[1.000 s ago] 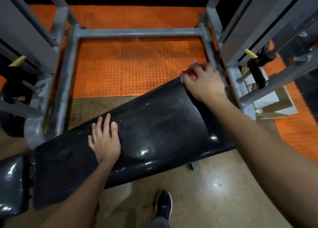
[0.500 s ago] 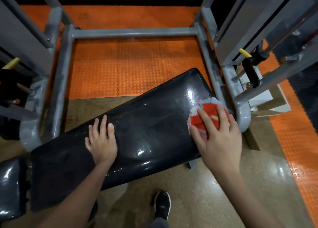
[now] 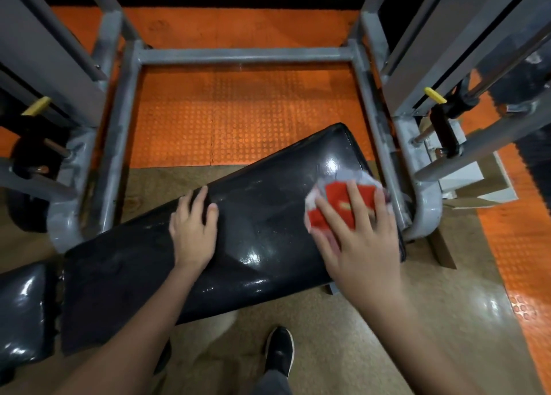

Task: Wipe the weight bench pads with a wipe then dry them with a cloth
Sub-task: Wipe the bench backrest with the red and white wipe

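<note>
Bench pad [image 3: 262,230], long, black and glossy, runs slantwise across the head view, its far end tucked between the uprights of a grey metal frame [image 3: 244,55]. The right hand [image 3: 362,239] lies flat with fingers spread wide, pressing a red and white cloth [image 3: 337,200] onto the pad near that far end; the palm and fingers cover most of the cloth, so only its crumpled upper edge and red patches between the fingers show, and whether it is a wipe or a drying cloth cannot be told. The left hand [image 3: 193,227] rests open on the middle of the pad, fingers straight and close together, holding nothing. Bright glare spots sit on the pad between the two hands. A second black pad [image 3: 22,314] at the lower left is cut off by the picture edge. Orange studded mat [image 3: 238,120] lies beyond the bench, with a brown floor [image 3: 372,335] nearer the person. A black shoe [image 3: 278,350] shows below the pad, the leg above it mostly out of view. A yellow-tipped pin [image 3: 435,95] juts from the frame at right, beside blurred dark parts that are hard to make out.
</note>
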{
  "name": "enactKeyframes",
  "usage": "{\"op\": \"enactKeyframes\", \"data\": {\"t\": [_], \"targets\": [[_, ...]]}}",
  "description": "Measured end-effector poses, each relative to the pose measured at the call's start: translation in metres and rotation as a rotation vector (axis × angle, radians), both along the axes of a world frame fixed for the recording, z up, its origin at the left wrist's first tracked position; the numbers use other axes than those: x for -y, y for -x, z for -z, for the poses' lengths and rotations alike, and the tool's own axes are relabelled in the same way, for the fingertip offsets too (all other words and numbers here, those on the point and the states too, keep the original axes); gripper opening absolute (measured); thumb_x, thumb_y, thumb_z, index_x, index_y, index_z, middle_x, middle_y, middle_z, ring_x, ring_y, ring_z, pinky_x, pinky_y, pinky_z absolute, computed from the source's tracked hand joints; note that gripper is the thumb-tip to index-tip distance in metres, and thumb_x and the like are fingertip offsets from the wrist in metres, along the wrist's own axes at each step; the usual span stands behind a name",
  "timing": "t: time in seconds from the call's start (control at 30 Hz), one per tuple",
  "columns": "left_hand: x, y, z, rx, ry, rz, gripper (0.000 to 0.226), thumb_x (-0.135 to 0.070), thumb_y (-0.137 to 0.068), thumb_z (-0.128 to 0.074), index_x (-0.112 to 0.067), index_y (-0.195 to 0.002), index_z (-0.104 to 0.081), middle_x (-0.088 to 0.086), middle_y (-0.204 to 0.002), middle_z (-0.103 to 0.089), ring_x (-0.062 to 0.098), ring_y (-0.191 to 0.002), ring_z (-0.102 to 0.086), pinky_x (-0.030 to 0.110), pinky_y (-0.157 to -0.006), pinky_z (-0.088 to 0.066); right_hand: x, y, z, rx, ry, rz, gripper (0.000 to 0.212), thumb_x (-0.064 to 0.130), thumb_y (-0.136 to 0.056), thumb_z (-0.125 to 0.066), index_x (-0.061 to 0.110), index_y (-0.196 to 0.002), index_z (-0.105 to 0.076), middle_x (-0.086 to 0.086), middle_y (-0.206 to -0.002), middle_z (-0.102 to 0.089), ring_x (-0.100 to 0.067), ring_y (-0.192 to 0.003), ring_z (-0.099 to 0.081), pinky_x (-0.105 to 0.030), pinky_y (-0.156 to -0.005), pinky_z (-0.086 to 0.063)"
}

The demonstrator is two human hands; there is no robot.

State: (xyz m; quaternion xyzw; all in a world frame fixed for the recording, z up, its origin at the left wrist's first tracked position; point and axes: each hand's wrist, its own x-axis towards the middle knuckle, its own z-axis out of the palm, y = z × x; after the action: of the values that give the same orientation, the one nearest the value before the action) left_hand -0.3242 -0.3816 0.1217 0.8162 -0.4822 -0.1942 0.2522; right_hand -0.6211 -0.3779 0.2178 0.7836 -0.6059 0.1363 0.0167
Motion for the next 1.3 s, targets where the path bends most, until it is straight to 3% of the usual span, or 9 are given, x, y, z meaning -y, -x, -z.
{"op": "enactKeyframes", "data": {"t": [0.13,0.2,0.33,0.43,0.7,0.83,1.0,1.13,1.3], "targets": [[0.028,0.029,-0.014,-0.010,-0.010,0.053,0.049,-0.050,-0.104,-0.038,-0.031,-0.148,-0.046,0.008,-0.155,-0.039,0.024,-0.148,-0.028,0.050,-0.123,-0.012,-0.011,0.041,-0.015,-0.052,-0.237,-0.114,0.054,0.069,-0.099,-0.043,0.054,-0.150,-0.041,0.001,-0.168,-0.030,-0.039,-0.156,-0.017,-0.061,-0.121,-0.027],[0.042,0.043,-0.019,0.004,-0.001,0.093,0.052,-0.053,-0.103,-0.034,-0.027,-0.146,-0.048,0.006,-0.151,-0.044,0.022,-0.146,-0.032,0.050,-0.123,-0.014,0.036,0.037,-0.023,0.128,-0.277,-0.036,0.059,0.068,-0.093,-0.053,0.057,-0.150,-0.039,0.003,-0.167,-0.026,-0.037,-0.146,-0.034,-0.054,-0.111,-0.041],[0.059,0.063,-0.023,0.026,0.039,0.022,0.059,-0.056,-0.099,-0.024,-0.024,-0.137,-0.056,0.000,-0.140,-0.056,0.019,-0.136,-0.043,0.049,-0.120,-0.020,0.156,-0.009,-0.025,0.350,-0.361,0.149,0.055,0.072,-0.089,-0.055,0.054,-0.140,-0.046,-0.004,-0.145,-0.048,-0.033,-0.126,-0.058,-0.039,-0.103,-0.045],[0.056,0.063,-0.018,0.049,0.062,0.002,0.051,-0.051,-0.103,-0.028,-0.025,-0.136,-0.056,-0.001,-0.138,-0.057,0.019,-0.135,-0.044,0.045,-0.122,-0.019,0.192,-0.034,-0.019,0.273,-0.382,0.111,0.054,0.067,-0.089,-0.055,0.042,-0.136,-0.059,-0.009,-0.133,-0.055,-0.037,-0.119,-0.061,-0.037,-0.103,-0.045],[0.056,0.067,-0.024,0.056,0.080,-0.016,0.049,-0.050,-0.103,-0.030,-0.026,-0.137,-0.056,0.001,-0.141,-0.055,0.021,-0.140,-0.040,0.045,-0.121,-0.018,0.051,0.022,-0.027,0.435,-0.239,0.161,0.071,0.063,-0.090,-0.063,0.053,-0.153,-0.032,-0.002,-0.153,-0.042,-0.032,-0.128,-0.055,-0.049,-0.098,-0.053],[0.058,0.065,-0.025,0.066,0.061,-0.008,0.052,-0.052,-0.102,-0.026,-0.026,-0.137,-0.056,0.000,-0.140,-0.055,0.020,-0.139,-0.040,0.046,-0.121,-0.021,0.120,-0.003,-0.020,0.369,-0.280,0.187,0.074,0.071,-0.081,-0.066,0.050,-0.148,-0.043,-0.012,-0.139,-0.052,-0.039,-0.118,-0.061,-0.045,-0.095,-0.053],[0.059,0.065,-0.020,0.064,0.074,-0.017,0.045,-0.048,-0.103,-0.033,-0.026,-0.133,-0.058,-0.002,-0.135,-0.057,0.017,-0.136,-0.042,0.046,-0.119,-0.023,0.203,-0.030,-0.018,0.309,-0.443,0.159,0.060,0.072,-0.082,-0.061,0.037,-0.131,-0.063,-0.007,-0.129,-0.064,-0.032,-0.118,-0.063,-0.035,-0.098,-0.049],[0.059,0.062,-0.026,0.087,0.075,-0.020,0.040,-0.043,-0.105,-0.039,-0.024,-0.133,-0.059,0.000,-0.132,-0.059,0.018,-0.134,-0.044,0.048,-0.117,-0.027,0.106,-0.004,-0.025,0.448,-0.293,0.157,0.061,0.061,-0.093,-0.062,0.046,-0.150,-0.044,-0.010,-0.145,-0.050,-0.031,-0.119,-0.061,-0.040,-0.093,-0.055],[0.061,0.061,-0.033,0.060,0.017,0.019,0.048,-0.048,-0.105,-0.031,-0.023,-0.138,-0.056,0.001,-0.140,-0.055,0.023,-0.138,-0.044,0.051,-0.116,-0.028,0.047,0.029,-0.036,0.378,-0.425,0.162,0.071,0.070,-0.087,-0.058,0.050,-0.152,-0.039,-0.004,-0.160,-0.033,-0.027,-0.140,-0.044,-0.048,-0.106,-0.049]]}}
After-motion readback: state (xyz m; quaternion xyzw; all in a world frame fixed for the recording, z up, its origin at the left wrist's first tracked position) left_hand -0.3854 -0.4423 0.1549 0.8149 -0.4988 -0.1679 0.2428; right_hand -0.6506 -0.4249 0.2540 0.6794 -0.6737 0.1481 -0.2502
